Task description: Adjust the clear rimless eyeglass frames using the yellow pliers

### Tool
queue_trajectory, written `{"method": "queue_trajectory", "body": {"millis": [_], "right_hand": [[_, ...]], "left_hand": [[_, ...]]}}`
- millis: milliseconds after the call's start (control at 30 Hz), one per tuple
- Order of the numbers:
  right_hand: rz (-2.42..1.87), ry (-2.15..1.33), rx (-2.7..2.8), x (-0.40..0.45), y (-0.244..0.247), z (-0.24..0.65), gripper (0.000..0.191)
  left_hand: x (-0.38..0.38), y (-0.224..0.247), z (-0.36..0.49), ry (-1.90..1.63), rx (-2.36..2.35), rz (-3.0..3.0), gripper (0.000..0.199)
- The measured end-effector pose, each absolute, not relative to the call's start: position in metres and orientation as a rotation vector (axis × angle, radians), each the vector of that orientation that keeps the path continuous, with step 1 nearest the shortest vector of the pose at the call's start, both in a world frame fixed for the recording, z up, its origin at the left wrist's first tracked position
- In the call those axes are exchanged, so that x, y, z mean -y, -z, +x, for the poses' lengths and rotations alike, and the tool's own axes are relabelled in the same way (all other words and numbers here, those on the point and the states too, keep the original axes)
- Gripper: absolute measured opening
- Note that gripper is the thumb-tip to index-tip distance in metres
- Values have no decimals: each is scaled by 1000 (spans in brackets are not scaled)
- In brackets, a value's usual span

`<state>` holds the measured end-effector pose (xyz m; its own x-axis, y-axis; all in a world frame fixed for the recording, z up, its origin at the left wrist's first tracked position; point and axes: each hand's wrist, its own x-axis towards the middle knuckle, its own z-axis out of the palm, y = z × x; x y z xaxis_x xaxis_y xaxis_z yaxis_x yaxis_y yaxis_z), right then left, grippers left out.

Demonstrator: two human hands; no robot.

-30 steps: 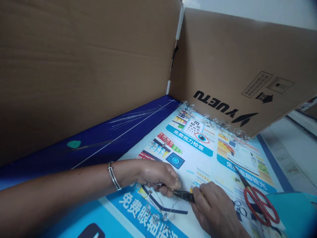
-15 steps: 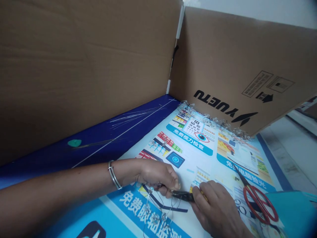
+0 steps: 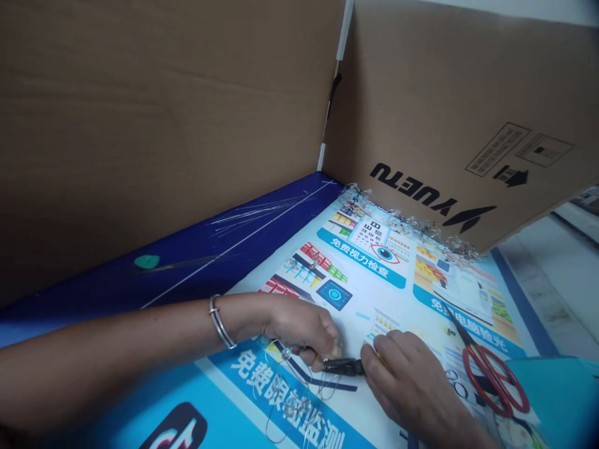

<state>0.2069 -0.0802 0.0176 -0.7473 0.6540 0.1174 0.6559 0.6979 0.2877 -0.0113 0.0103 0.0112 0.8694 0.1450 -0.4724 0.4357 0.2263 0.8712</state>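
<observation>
My left hand (image 3: 304, 330) pinches a thin wire strung with clear beads (image 3: 299, 406), which dangles in loops below the fingers over the printed sheet (image 3: 349, 327). In my right hand (image 3: 412, 380) is a pair of black-jawed pliers (image 3: 344, 366), the handles mostly hidden in the closed fingers. The pliers' tip meets the wire right at my left fingertips. To the right of my right hand lie red-handled scissors (image 3: 496, 377), their blades pointing away from me.
Cardboard walls (image 3: 163, 125) stand at the left and back. Clear beaded strands (image 3: 412, 226) lie along the back wall's foot. Loose straight wires (image 3: 262, 212) and a small green piece (image 3: 146, 262) rest on the blue strip. A teal item (image 3: 561, 393) sits at right.
The beaded wire loops have swung and shifted beneath my left hand. Both hands keep nearly the same position, with the pliers still at the left fingertips. The view has tilted slightly.
</observation>
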Motion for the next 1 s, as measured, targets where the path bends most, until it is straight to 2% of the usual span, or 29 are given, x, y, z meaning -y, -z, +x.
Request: {"method": "queue_trajectory", "body": {"millis": [400,567,1000], "right_hand": [[-1144,489,2856,83,-12,209,21],[-1154,476,2838,79,-10,209,18],[-1329,410,2829,81,-3,205,16]], "left_hand": [[-8,-13,-7,186,-538,1311,29],[-8,-13,-5,199,-548,1323,24],[-5,-19,-4,164,-589,1425,30]]}}
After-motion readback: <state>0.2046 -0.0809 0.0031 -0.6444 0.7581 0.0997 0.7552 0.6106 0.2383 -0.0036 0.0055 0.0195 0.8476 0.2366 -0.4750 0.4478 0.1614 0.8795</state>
